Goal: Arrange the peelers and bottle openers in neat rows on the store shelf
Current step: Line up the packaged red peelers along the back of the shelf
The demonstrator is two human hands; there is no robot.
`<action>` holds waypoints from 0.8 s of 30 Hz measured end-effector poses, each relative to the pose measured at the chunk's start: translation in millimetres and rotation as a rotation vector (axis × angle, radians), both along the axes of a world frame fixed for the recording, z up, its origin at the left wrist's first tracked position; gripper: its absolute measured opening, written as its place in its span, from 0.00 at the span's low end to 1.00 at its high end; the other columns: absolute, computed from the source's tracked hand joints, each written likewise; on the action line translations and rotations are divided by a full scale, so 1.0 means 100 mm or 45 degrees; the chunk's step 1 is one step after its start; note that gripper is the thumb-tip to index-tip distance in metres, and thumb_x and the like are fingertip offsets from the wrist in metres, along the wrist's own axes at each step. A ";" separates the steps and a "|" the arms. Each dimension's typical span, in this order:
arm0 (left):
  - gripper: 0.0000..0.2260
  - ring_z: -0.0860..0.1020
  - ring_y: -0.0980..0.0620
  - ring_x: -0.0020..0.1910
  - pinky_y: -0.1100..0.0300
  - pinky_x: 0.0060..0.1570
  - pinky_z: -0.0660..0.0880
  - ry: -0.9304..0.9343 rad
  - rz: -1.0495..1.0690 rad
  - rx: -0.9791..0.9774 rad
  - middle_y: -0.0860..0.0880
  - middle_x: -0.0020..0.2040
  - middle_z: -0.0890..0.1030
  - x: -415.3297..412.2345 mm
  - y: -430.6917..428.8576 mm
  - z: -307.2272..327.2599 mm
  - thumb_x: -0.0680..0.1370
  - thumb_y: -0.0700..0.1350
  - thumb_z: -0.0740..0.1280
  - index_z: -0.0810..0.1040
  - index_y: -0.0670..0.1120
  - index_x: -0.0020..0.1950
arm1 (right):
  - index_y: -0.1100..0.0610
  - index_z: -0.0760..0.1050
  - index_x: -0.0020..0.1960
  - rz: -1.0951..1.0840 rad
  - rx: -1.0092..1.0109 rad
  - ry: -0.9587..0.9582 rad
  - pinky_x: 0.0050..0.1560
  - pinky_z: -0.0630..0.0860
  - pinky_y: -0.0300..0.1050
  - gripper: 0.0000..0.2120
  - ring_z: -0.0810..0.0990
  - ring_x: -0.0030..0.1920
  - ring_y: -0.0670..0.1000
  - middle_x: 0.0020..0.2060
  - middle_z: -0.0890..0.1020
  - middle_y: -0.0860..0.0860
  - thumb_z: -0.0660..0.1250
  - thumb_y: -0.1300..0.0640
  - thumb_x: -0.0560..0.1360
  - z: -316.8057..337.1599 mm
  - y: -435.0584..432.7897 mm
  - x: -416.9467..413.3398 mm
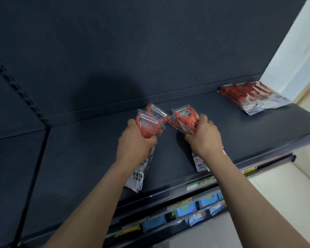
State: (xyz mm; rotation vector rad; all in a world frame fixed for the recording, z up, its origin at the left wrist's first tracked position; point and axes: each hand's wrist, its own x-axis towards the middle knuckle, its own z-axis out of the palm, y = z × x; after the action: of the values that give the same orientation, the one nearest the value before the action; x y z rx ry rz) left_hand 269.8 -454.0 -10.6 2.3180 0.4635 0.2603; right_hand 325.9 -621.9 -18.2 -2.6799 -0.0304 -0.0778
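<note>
The dark shelf runs left to right, and its back wall rises behind both hands. At its far right end lies a blurred pile of red packs, well apart from the hands; I cannot tell whether they are peelers or openers. At mid-shelf are two bundles of packed red peelers, each lying front to back with the blade heads toward the back wall and the card ends toward the front edge. The left hand grips the left bundle round its middle, and the right hand grips the right bundle the same way. The heads lean in together, close or touching. The right hand is nearer the pile, so its bundle likely sets the next row.
</note>
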 end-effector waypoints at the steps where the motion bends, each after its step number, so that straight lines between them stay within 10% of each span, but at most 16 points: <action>1: 0.17 0.75 0.50 0.39 0.57 0.36 0.70 -0.001 -0.011 -0.004 0.50 0.43 0.74 0.11 -0.10 -0.02 0.71 0.51 0.70 0.66 0.46 0.51 | 0.62 0.63 0.64 -0.015 -0.019 -0.009 0.55 0.70 0.54 0.27 0.73 0.56 0.64 0.57 0.74 0.62 0.69 0.55 0.71 0.01 -0.10 0.05; 24: 0.22 0.77 0.39 0.50 0.56 0.41 0.69 0.112 0.174 0.012 0.40 0.51 0.78 1.55 -1.57 -0.26 0.71 0.50 0.71 0.67 0.39 0.55 | 0.61 0.61 0.65 0.064 -0.106 0.056 0.49 0.73 0.49 0.26 0.75 0.56 0.61 0.56 0.75 0.60 0.67 0.55 0.72 -0.09 -1.19 1.27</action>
State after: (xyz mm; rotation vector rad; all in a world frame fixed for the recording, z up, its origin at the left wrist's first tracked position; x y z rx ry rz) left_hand 424.9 -610.9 -36.3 2.3169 0.6679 0.2272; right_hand 452.6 -740.8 -27.1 -2.7614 -0.0892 -0.0015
